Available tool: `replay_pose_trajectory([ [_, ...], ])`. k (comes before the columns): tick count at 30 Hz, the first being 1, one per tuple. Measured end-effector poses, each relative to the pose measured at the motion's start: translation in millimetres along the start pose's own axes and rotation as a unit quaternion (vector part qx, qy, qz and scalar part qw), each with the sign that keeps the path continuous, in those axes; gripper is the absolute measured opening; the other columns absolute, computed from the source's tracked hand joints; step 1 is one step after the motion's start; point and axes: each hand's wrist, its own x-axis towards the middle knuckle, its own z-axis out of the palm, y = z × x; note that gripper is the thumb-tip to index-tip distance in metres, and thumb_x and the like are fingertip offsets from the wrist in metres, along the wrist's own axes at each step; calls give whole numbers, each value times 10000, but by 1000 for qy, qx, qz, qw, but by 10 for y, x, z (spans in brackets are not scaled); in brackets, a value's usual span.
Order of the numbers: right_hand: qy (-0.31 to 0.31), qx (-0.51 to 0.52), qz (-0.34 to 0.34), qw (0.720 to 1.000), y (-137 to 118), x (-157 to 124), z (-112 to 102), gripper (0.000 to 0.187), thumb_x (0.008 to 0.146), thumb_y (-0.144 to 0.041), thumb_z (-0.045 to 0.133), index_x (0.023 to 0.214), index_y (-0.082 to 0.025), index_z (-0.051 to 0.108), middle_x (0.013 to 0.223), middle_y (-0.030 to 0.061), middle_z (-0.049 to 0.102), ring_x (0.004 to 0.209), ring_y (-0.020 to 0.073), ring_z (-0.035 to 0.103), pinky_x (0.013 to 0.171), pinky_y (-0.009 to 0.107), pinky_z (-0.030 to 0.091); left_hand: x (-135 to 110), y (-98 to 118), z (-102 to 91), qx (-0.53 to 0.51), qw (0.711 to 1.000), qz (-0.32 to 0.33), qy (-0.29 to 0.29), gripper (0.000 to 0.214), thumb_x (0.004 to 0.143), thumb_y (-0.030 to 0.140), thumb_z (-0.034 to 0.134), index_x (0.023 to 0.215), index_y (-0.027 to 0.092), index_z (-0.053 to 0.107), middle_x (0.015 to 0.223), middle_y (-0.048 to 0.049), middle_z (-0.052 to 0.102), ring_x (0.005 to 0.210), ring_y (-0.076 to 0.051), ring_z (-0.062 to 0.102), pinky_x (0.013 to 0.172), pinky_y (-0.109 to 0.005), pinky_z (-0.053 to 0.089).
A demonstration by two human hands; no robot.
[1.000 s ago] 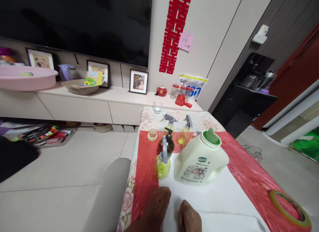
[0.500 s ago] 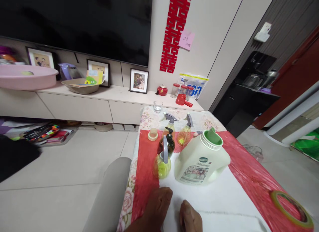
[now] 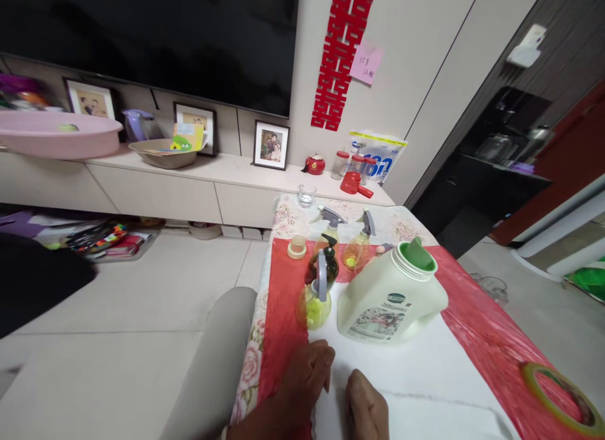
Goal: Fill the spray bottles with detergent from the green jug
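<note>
My left hand rests at the near side of the table with its fingers curled in, and nothing shows in it. Beside it, a small gap apart, my right hand is closed too, over the white cloth. Nearest to the left hand is a round spray bottle with yellow-green liquid and a grey trigger. A pale green detergent jug stands uncapped beyond the right hand, a green spout in its mouth. Behind are a dark pump bottle and two more spray bottles.
A pale cap sits on the red cloth. A tape roll lies at the right edge, a glass cup at the far end. A grey chair arm stands left. Beyond is a low cabinet with a pink basin.
The view has swung slightly left and down, so the scene sits further right and higher. My left fingers look more curled; the bottles and jug have stayed put.
</note>
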Motion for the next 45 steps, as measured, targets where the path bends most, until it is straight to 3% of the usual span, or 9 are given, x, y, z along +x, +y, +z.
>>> replay_pose_trajectory([
  [5, -3, -19, -7, 1000, -77, -17, -50, 588, 920, -690, 468, 659, -211, 249, 607, -23, 258, 597, 106, 279, 533, 252, 236, -9, 152, -92, -19, 997, -6, 69, 410, 1002, 486, 391, 741, 218, 561, 709, -10, 561, 662, -166, 525, 634, -303, 437],
  [9, 1, -29, -13, 1000, -151, -35, -51, 591, 917, -683, 495, 647, -211, 263, 603, -29, 268, 593, 103, 279, 556, 261, 232, 55, 252, -225, -16, 984, -2, 176, 232, 958, 418, 521, 898, 202, 576, 752, 10, 568, 665, -148, 536, 623, -277, 452],
  [14, 7, -31, -12, 999, -192, -54, -38, 577, 909, -672, 526, 647, -208, 304, 618, -32, 282, 604, 104, 294, 572, 256, 249, 244, 271, -432, 80, 955, 85, 272, 350, 870, 280, 632, 1202, 187, 566, 1171, -100, 626, 1053, -224, 627, 915, -381, 529],
  [20, 6, -18, -11, 1000, -194, -66, -38, 553, 904, -632, 570, 642, -198, 347, 631, -30, 312, 617, 101, 317, 579, 247, 258, 564, 331, -518, 96, 968, 152, 177, 582, 799, 167, 639, 1366, 171, 506, 1419, -158, 556, 1349, -284, 525, 1148, -471, 421],
  [28, 13, 7, -27, 1000, -214, -82, -29, 530, 889, -606, 613, 636, -173, 439, 627, -25, 354, 610, 95, 336, 576, 233, 281, 680, 331, -520, 56, 989, 95, 101, 406, 897, 266, 563, 1293, 179, 593, 1273, -126, 703, 1170, -277, 653, 1036, -427, 476],
  [33, 38, 31, -60, 997, -283, -83, -84, 415, 836, -589, 689, 864, -174, 684, 875, 51, 602, 839, 169, 544, 703, 235, 442, 498, 477, -507, -81, 990, 70, 94, 352, 912, 298, 617, 1253, 209, 616, 1241, -92, 713, 1133, -250, 653, 996, -369, 469],
  [38, 35, 134, -24, 990, -326, -118, -82, 647, 847, -553, 708, 1386, -226, 566, 1454, 106, 531, 1321, 257, 510, 983, 314, 513, 297, 711, -437, -332, 943, 30, 9, 326, 918, 347, 676, 1217, 220, 652, 1197, -78, 732, 1115, -227, 663, 971, -336, 469],
  [41, -40, 269, 20, 962, -363, -156, -49, 770, 822, -601, 718, 1482, -287, 476, 1563, 92, 434, 1440, 287, 425, 1128, 419, 446, 216, 761, -362, -399, 917, 0, 1, 295, 890, 335, 723, 1159, 217, 696, 1159, -71, 744, 1095, -217, 665, 964, -323, 461],
  [45, -107, 347, 56, 930, -442, -217, -67, 773, 819, -669, 677, 1495, -356, 471, 1574, 99, 419, 1388, 341, 488, 1053, 532, 498, 153, 777, -290, -445, 895, -35, -8, 278, 834, 320, 786, 1091, 225, 734, 1134, -60, 755, 1050, -207, 670, 903, -299, 465],
])
